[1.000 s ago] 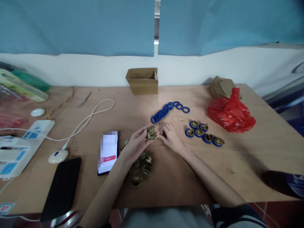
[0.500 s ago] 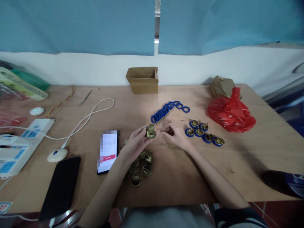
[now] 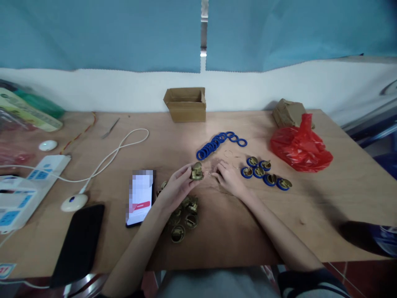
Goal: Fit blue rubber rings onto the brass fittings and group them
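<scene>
My left hand (image 3: 179, 185) is closed round a brass-coloured metal fitting (image 3: 197, 171), held up with its round knob on top. Just right of it, my right hand (image 3: 228, 177) is low over the table with thumb and fingers drawn together; whatever they pinch is too small to make out. Thin wire rings (image 3: 228, 153) lie beyond those fingers. Under my left wrist is a pile of similar brass fittings (image 3: 178, 233), partly hidden by the arm. A row of blue rings (image 3: 214, 144) lies past both hands. Several brass fittings with blue rings round them (image 3: 258, 172) sit to the right.
A phone with a lit screen (image 3: 141, 198) lies left of my forearm, beside a dark phone (image 3: 79, 244). Farther left are a white cable (image 3: 115, 151) and power strip (image 3: 39, 186). An open cardboard box (image 3: 189, 111), red plastic bag (image 3: 300, 147) and dark bottle (image 3: 369, 238) also stand around.
The fingers of my right hand have curled in more and shifted slightly, uncovering more of the thin wire rings. My left hand still holds the brass fitting in the same place.
</scene>
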Demonstrator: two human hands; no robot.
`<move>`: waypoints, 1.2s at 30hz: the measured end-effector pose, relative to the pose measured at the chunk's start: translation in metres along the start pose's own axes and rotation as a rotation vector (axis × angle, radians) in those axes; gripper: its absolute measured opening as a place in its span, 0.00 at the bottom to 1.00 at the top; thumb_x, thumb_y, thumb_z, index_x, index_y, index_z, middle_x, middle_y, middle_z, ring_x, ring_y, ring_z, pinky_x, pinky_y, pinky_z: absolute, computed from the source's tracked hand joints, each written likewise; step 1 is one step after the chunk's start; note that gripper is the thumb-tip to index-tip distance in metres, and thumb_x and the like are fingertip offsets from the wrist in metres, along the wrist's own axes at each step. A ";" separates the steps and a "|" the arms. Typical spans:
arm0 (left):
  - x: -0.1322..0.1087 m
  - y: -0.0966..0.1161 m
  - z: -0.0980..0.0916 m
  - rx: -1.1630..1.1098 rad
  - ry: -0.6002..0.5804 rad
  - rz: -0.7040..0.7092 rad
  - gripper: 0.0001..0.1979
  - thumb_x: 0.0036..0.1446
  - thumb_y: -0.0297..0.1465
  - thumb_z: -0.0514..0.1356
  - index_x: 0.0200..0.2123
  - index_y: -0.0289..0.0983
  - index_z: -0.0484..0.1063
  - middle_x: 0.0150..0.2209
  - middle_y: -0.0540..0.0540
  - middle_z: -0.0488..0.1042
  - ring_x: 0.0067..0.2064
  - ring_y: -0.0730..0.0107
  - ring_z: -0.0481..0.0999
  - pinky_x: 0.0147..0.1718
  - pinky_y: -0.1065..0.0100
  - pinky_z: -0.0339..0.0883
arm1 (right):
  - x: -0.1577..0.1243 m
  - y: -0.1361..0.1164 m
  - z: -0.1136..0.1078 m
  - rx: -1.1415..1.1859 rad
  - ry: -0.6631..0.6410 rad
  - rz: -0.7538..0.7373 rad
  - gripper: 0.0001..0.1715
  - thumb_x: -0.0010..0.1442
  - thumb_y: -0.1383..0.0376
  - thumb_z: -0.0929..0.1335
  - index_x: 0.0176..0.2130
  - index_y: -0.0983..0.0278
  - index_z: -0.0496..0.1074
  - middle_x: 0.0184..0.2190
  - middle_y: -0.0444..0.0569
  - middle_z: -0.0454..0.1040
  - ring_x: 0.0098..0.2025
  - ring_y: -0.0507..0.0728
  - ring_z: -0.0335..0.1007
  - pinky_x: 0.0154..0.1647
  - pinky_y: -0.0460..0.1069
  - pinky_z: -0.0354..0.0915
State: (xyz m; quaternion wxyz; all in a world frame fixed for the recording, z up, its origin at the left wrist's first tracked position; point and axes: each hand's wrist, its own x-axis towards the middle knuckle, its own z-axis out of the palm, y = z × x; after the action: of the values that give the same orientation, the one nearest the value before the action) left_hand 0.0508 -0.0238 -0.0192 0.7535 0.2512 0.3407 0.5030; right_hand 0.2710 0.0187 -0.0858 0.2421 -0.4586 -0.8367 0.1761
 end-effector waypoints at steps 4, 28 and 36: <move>0.000 0.000 0.000 -0.020 -0.012 -0.002 0.13 0.55 0.35 0.71 0.42 0.36 0.80 0.43 0.43 0.82 0.47 0.58 0.82 0.57 0.57 0.72 | 0.000 -0.002 -0.004 0.028 0.000 0.023 0.08 0.69 0.65 0.64 0.35 0.61 0.66 0.37 0.54 0.72 0.40 0.62 0.68 0.42 0.56 0.66; -0.007 -0.008 0.012 0.041 -0.054 -0.074 0.23 0.56 0.43 0.71 0.49 0.35 0.78 0.39 0.43 0.82 0.43 0.58 0.84 0.51 0.56 0.75 | -0.027 -0.039 -0.047 0.880 -0.048 0.401 0.27 0.65 0.42 0.65 0.32 0.62 0.66 0.17 0.38 0.65 0.15 0.48 0.58 0.15 0.43 0.53; -0.010 -0.018 0.016 0.010 -0.068 -0.140 0.24 0.53 0.47 0.71 0.44 0.35 0.79 0.39 0.44 0.81 0.47 0.55 0.83 0.57 0.50 0.72 | -0.029 -0.047 -0.047 1.008 -0.069 0.503 0.25 0.64 0.42 0.66 0.36 0.60 0.63 0.13 0.35 0.64 0.10 0.49 0.56 0.10 0.42 0.50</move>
State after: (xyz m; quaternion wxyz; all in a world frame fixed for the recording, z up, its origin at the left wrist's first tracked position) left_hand 0.0712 -0.0406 -0.0190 0.7967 0.2473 0.3344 0.4385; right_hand 0.2787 -0.0270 -0.0302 0.3544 -0.4657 -0.5213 0.6211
